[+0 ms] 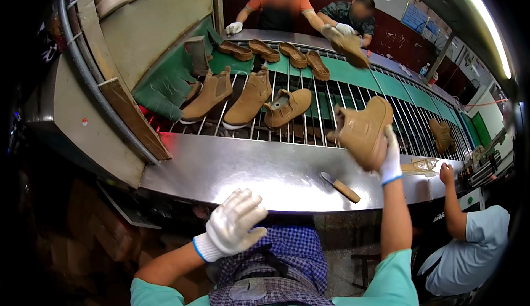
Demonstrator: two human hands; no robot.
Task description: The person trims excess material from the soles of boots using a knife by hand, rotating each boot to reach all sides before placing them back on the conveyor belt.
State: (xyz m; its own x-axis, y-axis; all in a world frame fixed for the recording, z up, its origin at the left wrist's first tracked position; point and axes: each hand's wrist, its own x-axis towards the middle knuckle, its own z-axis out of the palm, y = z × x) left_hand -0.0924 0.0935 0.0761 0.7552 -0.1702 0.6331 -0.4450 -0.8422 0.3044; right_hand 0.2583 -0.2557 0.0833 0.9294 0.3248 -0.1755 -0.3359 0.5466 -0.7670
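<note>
My right hand (391, 154), in a white glove, grips a tan ankle boot (364, 132) by its toe end and holds it tilted above the front of the conveyor. The boot's opening points left. My left hand (234, 224), also gloved, is raised palm forward over the near edge of the metal ledge (243, 165), its fingers stretched and holding nothing. Between the hands a knife with a wooden handle (346, 190) lies on the ledge. On the rods of the conveyor stand two tan boots (251, 97) (210, 93), and beside them a tan shoe (289, 108) lies tilted.
Several brown soles (264, 51) rest on the green belt (353, 73) across the rods. Across the line one person holds a tan shoe (350, 49), with another alongside. At right, a seated person's bare hand (446, 172) is near the ledge. A machine wall (88, 107) bounds the left.
</note>
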